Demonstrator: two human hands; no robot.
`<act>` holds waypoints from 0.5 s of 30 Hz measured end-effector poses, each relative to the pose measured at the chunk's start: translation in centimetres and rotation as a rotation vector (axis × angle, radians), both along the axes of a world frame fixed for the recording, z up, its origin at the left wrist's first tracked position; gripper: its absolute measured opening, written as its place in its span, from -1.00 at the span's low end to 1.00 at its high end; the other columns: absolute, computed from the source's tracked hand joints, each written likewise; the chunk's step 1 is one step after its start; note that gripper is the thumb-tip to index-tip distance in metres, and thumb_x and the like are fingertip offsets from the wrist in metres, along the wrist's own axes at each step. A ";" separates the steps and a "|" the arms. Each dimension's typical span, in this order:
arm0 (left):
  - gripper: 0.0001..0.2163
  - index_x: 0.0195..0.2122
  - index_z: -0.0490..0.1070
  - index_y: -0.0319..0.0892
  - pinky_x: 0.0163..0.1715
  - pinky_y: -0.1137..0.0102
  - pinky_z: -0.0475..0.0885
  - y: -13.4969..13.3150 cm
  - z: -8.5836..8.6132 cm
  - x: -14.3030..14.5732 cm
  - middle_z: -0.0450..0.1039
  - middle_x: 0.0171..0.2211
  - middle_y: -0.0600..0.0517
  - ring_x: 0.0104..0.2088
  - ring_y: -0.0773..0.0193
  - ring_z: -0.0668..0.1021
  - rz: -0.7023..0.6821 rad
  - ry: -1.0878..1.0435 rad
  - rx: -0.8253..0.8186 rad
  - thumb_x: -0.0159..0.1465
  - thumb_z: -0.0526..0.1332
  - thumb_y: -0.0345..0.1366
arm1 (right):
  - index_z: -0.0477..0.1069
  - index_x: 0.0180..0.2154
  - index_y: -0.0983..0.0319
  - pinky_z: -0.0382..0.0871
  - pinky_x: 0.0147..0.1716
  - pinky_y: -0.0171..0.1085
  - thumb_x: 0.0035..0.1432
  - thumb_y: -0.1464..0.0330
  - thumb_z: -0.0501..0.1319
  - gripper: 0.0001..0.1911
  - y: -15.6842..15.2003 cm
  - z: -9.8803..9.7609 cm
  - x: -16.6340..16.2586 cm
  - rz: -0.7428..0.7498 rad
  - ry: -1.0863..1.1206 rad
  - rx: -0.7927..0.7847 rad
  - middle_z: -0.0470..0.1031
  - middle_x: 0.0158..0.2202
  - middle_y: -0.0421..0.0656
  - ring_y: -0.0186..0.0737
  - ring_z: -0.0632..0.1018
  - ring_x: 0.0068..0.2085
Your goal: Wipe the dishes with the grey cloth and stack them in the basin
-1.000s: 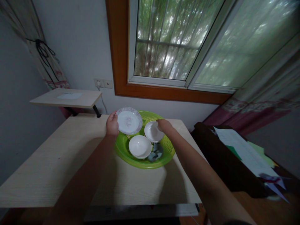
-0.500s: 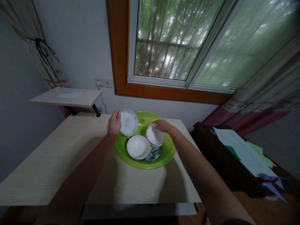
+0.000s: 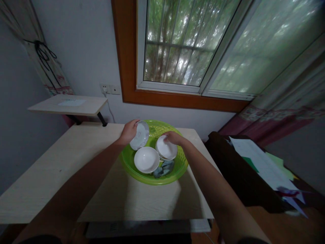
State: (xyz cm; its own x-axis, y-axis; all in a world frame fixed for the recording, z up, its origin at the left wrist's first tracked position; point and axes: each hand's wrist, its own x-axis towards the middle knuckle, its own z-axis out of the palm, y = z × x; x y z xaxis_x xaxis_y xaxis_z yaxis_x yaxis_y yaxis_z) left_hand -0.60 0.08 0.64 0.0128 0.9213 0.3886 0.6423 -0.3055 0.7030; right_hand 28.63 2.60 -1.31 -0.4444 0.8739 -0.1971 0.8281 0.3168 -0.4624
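A plate (image 3: pixel 140 136) is held tilted over the left rim of the basin (image 3: pixel 179 168) on the table (image 3: pixel 63 162), with the left hand (image 3: pixel 130 130) fingers clamped on its edge. A bowl (image 3: pixel 166 151) in the basin is gripped at its far rim by the right hand (image 3: pixel 173 137) fingers.

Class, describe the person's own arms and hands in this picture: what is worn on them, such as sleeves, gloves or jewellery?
The left hand and right hand wear no gloves; no watch, bracelet or ring shows in the dim light. The left forearm and right forearm show no sleeve; dark fabric at the frame's bottom edge may be short sleeves.
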 end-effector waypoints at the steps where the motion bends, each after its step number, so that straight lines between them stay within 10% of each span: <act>1: -0.66 0.10 0.48 -0.26 0.21 0.28 0.34 0.3 0.1 0.2 0.52 0.11 -0.13 0.12 0.17 0.52 -0.030 0.018 -0.004 0.38 0.04 -0.37 | 0.59 -0.02 0.23 0.39 -0.06 -0.35 0.05 0.54 0.24 -0.58 0.0 0.0 -0.1 -0.001 0.003 0.000 0.65 -0.10 -0.15 -0.17 0.59 -0.08; 15: -0.64 0.11 0.49 -0.10 0.15 0.32 0.38 3.5 -0.9 2.5 0.54 0.10 -0.02 0.09 0.19 0.54 -0.214 0.178 -0.024 0.37 0.04 -0.36 | 0.56 0.02 0.25 0.38 -0.03 -0.33 0.10 0.51 0.25 -0.59 -0.6 0.3 -0.6 0.003 -0.075 0.013 0.62 -0.03 -0.08 -0.12 0.59 -0.03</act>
State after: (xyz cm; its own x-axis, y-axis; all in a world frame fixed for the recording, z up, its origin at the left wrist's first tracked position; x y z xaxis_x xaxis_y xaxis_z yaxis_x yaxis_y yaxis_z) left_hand 1.94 3.56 -0.27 0.2743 0.8993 0.3405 0.6790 -0.4319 0.5937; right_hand 28.07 2.01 -1.05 -0.4313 0.8753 -0.2188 0.8594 0.3247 -0.3949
